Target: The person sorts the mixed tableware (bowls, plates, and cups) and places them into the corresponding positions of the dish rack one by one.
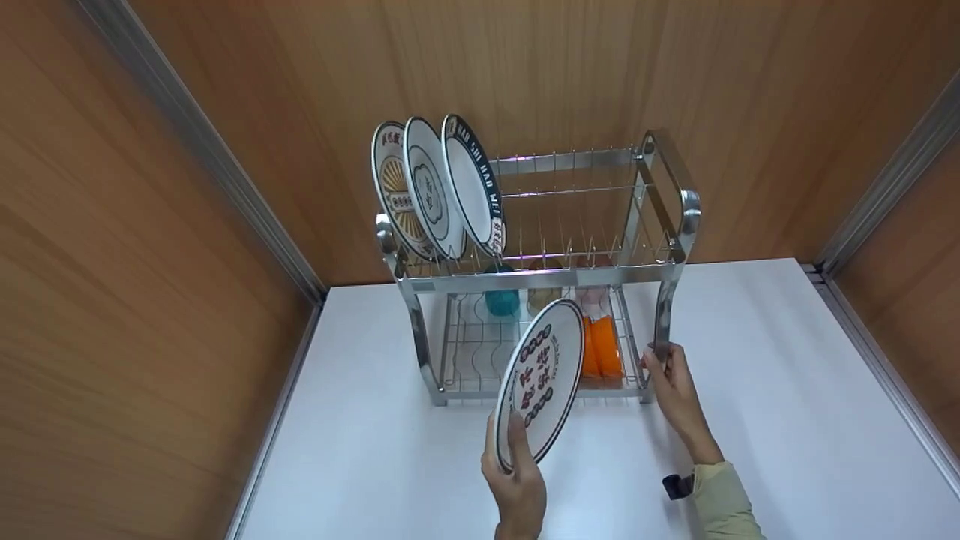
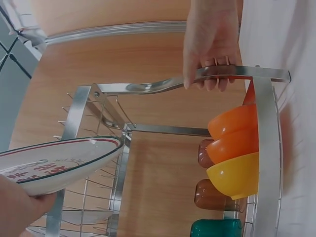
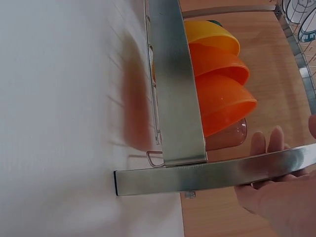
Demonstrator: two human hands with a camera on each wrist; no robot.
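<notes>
My left hand (image 1: 516, 480) grips the lower edge of a white plate (image 1: 551, 367) with red characters and a dark rim. The plate is tilted in front of the dish rack (image 1: 510, 280), apart from the other plates. My right hand (image 1: 675, 390) holds the rack's right front leg (image 1: 663, 322), its fingers curled around the metal bar in the right wrist view. Three plates stand on edge at the left of the upper tier: a gold-patterned plate (image 1: 394, 180), a plate with a grey emblem (image 1: 429, 187) and a plate with a dark lettered rim (image 1: 476, 187).
On the lower tier, two orange bowls (image 3: 222, 98) and a yellow bowl (image 3: 212, 35) sit on their sides. Behind them are a teal cup (image 1: 502, 300) and brownish transparent cups (image 2: 212, 194). The rack stands on a white table (image 1: 360, 450) before a wooden wall (image 1: 525, 67).
</notes>
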